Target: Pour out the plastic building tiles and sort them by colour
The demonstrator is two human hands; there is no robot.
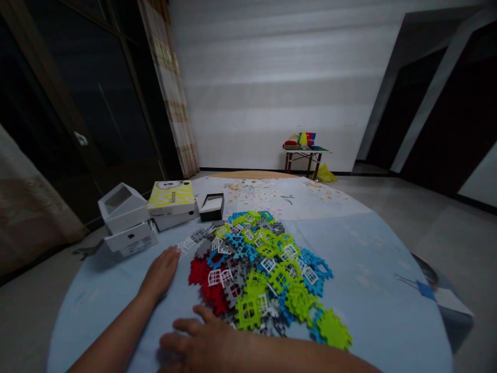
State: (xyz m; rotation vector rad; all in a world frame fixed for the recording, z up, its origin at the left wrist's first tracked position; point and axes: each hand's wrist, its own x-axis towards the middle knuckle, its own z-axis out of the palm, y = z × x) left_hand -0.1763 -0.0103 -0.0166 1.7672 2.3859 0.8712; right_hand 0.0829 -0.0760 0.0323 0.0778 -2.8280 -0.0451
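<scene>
Nothing is seen gripped by the flattened left hand [161, 272], lower left, or the spread right hand [205, 342], bottom edge, and plastic pieces [254, 285] heaped mid-frame could be scattered if brushed by the right forearm [303, 355].

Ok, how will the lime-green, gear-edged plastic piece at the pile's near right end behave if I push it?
The lime-green, gear-edged piece looks thin and flat, so it's probably light and more apt to slide than roll. Its teeth might catch the blue toothed plastic piece showing at its edge.
</scene>
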